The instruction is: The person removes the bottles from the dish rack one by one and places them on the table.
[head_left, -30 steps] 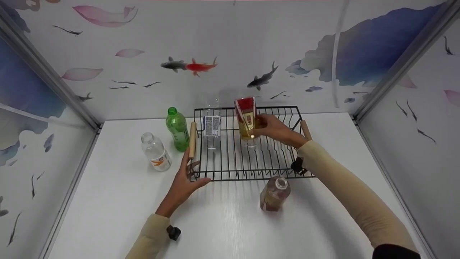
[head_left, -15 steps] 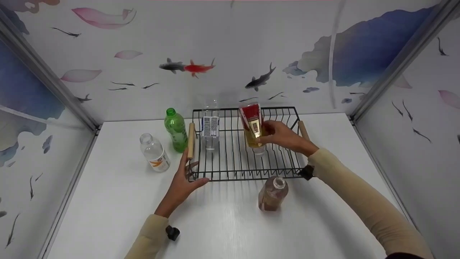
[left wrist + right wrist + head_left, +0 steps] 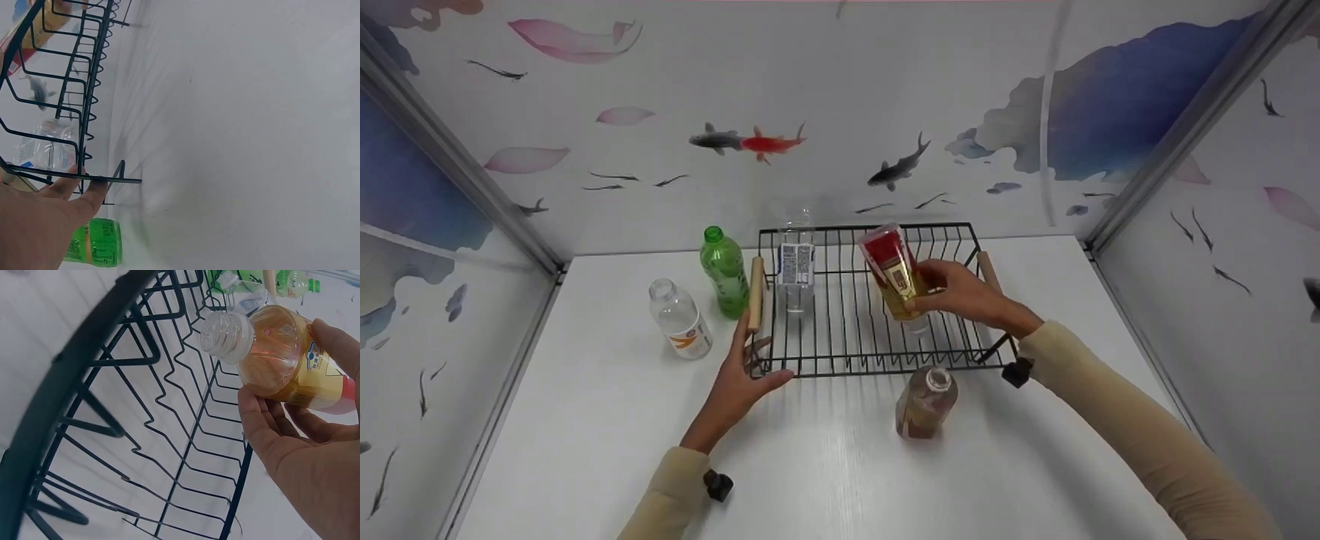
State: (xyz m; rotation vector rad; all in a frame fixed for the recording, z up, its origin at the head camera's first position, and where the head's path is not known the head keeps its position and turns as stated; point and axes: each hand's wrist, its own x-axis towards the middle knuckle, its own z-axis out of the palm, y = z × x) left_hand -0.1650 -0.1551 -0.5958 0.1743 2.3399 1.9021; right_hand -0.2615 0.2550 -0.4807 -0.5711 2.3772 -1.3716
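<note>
My right hand point(image 3: 964, 296) grips a bottle with a red and yellow label point(image 3: 896, 274), held tilted over the right half of a black wire dish rack point(image 3: 866, 360). Its uncapped clear neck point(image 3: 228, 336) points down toward the wires in the right wrist view; its base faces up. Around the rack's front left corner my left hand point(image 3: 739, 382) holds on, thumb along the front rail and fingers at the side by the wooden handle point(image 3: 757, 294). In the left wrist view, fingers point(image 3: 90, 197) touch the corner wire. A clear bottle point(image 3: 796, 262) is in the rack's left part.
Left of the rack stand a green bottle point(image 3: 725, 274) and a clear bottle with an orange-marked label point(image 3: 681, 322). A brownish uncapped bottle point(image 3: 926, 405) stands just in front of the rack. Printed panels point(image 3: 660, 90) wall the white table point(image 3: 825, 465) at back and sides.
My right hand has moved the labelled bottle rightward and toward the front over the rack, tilting it further. My left hand keeps its hold on the rack corner.
</note>
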